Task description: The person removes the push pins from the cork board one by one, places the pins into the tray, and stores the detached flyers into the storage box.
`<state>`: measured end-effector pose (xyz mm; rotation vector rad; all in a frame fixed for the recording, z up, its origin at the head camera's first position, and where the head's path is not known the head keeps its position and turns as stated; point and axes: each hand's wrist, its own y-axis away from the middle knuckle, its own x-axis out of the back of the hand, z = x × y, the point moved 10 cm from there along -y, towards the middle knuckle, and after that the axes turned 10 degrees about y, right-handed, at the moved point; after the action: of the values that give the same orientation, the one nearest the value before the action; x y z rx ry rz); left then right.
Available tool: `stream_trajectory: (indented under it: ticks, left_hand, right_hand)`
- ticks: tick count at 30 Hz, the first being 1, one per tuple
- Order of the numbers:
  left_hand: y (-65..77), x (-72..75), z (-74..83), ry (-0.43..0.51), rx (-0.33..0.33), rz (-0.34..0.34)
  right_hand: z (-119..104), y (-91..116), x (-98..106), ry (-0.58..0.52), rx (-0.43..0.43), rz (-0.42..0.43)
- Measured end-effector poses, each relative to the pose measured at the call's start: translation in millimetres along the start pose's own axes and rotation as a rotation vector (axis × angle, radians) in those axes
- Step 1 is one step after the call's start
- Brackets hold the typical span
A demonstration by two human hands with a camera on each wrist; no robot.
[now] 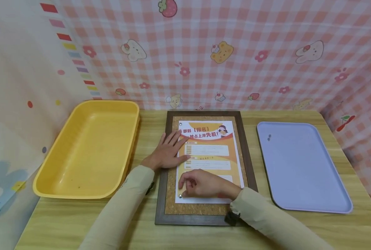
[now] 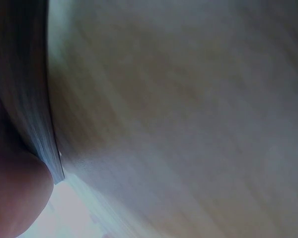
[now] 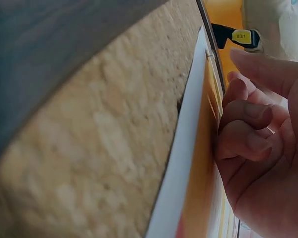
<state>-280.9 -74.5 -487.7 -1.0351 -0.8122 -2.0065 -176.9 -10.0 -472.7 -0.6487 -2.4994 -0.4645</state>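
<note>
A printed poster (image 1: 208, 166) in orange and white lies on a dark-framed cork board (image 1: 201, 209). Small metallic pins sit at its upper left corner (image 1: 180, 124) and lower left corner (image 1: 180, 196). My left hand (image 1: 168, 154) rests with spread fingers on the poster's left edge and the frame. Over the lower part of the poster is my right hand (image 1: 201, 184), its thumb tip close to the lower left pin. In the right wrist view its fingers (image 3: 246, 141) are loosely bent, the thumb is stretched out, and nothing shows between them. The left wrist view shows mostly table.
To the left stands a deep yellow tray (image 1: 91, 149). A flat lavender tray (image 1: 304, 170) lies on the right, with a few tiny dark metallic pieces (image 1: 269, 137) near its upper left corner. Patterned cloth (image 1: 204, 52) hangs behind the wooden table (image 1: 54, 222).
</note>
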Motion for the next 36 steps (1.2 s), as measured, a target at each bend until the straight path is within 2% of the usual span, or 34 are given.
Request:
stream_trajectory:
  ticks: [12,19,26,36]
  left_hand:
    - [0.3,0.0,-1.1,-0.013,0.008,-0.009]
    - [-0.1,0.1,0.4,-0.011,0.005,-0.009]
    - [0.6,1.3,1.5,-0.011,0.002,-0.002]
    - [0.6,1.2,2.5,-0.010,-0.009,0.006]
  right_hand:
    - [0.2,-4.3,-6.9,0.007,0.024,-0.039]
    - [2.9,-4.3,-6.7,-0.007,-0.010,-0.044]
    - [4.2,-7.0,-8.0,0.035,-0.014,-0.034]
    - [7.0,-8.7,-8.5,0.034,-0.141,0.004]
